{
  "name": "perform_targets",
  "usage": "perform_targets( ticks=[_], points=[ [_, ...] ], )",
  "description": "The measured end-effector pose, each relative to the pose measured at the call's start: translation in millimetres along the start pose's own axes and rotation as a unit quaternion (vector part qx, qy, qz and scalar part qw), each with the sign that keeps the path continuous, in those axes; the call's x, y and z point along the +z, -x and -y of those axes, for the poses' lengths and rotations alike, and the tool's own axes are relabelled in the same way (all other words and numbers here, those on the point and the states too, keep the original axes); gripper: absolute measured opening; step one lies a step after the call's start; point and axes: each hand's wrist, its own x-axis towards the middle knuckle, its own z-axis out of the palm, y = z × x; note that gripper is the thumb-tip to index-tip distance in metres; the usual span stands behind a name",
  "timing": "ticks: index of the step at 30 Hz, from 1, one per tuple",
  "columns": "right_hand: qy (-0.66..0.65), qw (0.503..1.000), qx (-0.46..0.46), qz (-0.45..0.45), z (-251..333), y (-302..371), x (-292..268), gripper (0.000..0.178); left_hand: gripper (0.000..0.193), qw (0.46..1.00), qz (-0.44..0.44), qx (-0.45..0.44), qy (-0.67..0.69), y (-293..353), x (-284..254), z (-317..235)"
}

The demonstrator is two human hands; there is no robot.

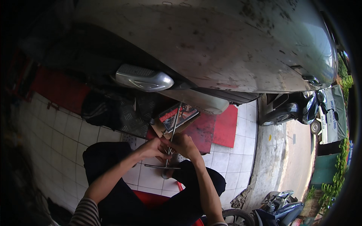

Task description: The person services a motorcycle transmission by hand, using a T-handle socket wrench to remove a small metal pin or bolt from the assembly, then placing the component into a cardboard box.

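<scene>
A long metal T-handle wrench [174, 130] stands between my knees, its crossbar near my lap and its shaft reaching away toward the scooter. My left hand [154, 148] is closed around the lower shaft, just above the crossbar. Right beside it, my right hand [183, 145] is closed with its fingers on the same shaft. The fingers overlap, so anything small between them is hidden. Past my hands, a box with a dark printed cover [181, 117] lies in a brown cardboard tray [161, 130], and the shaft crosses in front of it.
Above hangs a scooter's scuffed grey side panel [226, 49] with a silver footrest [145, 78]. A red platform [226, 126] with a dark treaded plate [137, 122] lies below. I sit on a red stool [151, 198] over white tiles [68, 124]. Parked motorbikes [281, 211] stand right.
</scene>
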Motion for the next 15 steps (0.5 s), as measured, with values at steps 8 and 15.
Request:
perform_targets(
  ticks=[8, 15],
  points=[
    [-0.152, 0.986, -0.063, 0.014, -31.5, -9.7, 10.2, 0.024, 0.033, 0.998, 0.052, 0.032, -0.001, 1.7, -1.0, -5.1],
    [-0.026, 0.999, -0.033, -0.006, -5.8, 4.0, 3.6, 0.026, 0.032, 1.000, -0.010, 0.012, 0.002, -6.8, -7.9, 17.7]
  ],
)
